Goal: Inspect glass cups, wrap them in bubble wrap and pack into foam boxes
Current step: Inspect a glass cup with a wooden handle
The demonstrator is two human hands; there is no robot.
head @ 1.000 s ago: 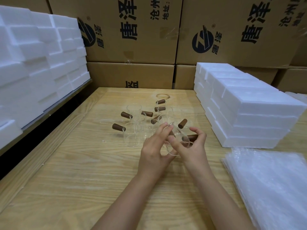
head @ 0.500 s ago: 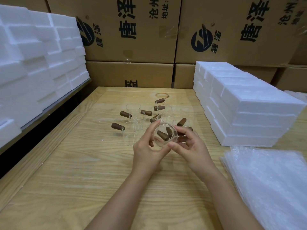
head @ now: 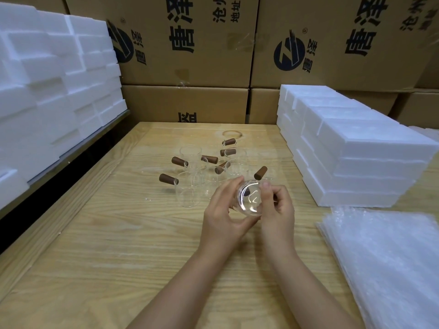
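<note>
I hold one clear glass cup (head: 250, 198) above the wooden table (head: 118, 245), tipped so its round end faces me. My left hand (head: 224, 214) grips its left side with curled fingers and thumb. My right hand (head: 276, 213) pinches its right side. Behind the hands stand several more glass cups (head: 190, 186) with brown wooden handles, clustered at mid table. A pile of bubble wrap sheets (head: 389, 262) lies at the right front. White foam boxes (head: 356, 157) are stacked at the right.
More white foam pieces (head: 47, 91) are piled on a shelf along the left. Large cardboard cartons (head: 185, 43) wall off the back. A dark gap runs between the shelf and the table's left edge.
Both hands have turned the held cup, so its round end now faces me and its brown handle is mostly hidden. The cup sits slightly nearer to me.
</note>
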